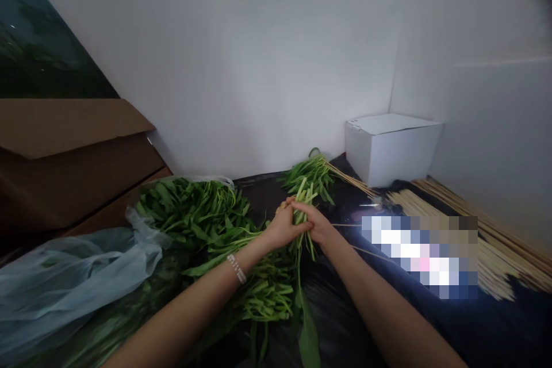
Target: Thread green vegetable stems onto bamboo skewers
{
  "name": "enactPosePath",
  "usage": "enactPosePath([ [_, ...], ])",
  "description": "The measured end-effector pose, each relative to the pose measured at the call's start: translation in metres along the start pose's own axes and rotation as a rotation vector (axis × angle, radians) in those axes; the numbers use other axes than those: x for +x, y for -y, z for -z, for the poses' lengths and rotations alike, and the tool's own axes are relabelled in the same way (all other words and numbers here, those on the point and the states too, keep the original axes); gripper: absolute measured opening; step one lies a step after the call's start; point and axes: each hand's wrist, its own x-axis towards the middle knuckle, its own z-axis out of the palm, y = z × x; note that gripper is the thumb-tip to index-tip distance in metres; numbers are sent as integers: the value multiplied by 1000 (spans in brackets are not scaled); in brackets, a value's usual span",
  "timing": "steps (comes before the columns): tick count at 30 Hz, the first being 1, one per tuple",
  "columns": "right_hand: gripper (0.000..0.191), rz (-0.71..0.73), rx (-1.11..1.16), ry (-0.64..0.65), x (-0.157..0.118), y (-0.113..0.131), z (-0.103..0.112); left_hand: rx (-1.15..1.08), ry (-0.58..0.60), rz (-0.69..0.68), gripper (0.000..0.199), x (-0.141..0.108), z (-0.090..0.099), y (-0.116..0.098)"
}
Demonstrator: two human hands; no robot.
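Observation:
Near the middle, my left hand (282,225) and my right hand (315,221) are wrapped round a small bunch of green stems (303,198). Cut stem ends stick up above the fingers, and long leaves (308,328) hang below. A beaded bracelet circles my left wrist. Just beyond the hands lies a leafy bundle (308,175) with thin sticks (351,178) running out to its right. Under and left of my left forearm are a large heap of leafy greens (190,207) and a pile of stems (269,290).
A bluish plastic bag (81,276) lies at the left, below an open cardboard box (73,155). At the back right stands a white box (392,146). Long thin sticks (466,236) lie at the right, beside a pixelated bright patch. Black plastic sheeting (336,299) covers the surface.

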Motion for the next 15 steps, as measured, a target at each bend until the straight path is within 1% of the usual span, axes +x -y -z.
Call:
enactPosePath([
  [3,25,6,-31,28,-5,1,-3,-11,-5,-9,39,0,3,2],
  [4,26,10,-30,40,-7,2,-5,-28,-6,2,34,0,6,4],
  [7,28,-14,-3,102,-10,1,-9,-112,-61,59,29,0,14,10],
  [9,26,-47,-2,124,-11,-2,-12,-225,-75,65,29,0,19,12],
  [11,26,-68,-20,103,-10,-6,-15,-358,-50,76,27,-2,22,11],
  [12,29,-75,-34,77,-10,-8,-17,-423,-26,102,27,-4,23,10],
  [13,32,-82,-53,45,-9,-10,-18,-486,-2,147,26,-6,23,8],
  [15,39,-84,-119,-12,-8,-13,-20,-610,48,280,28,-9,24,6],
])
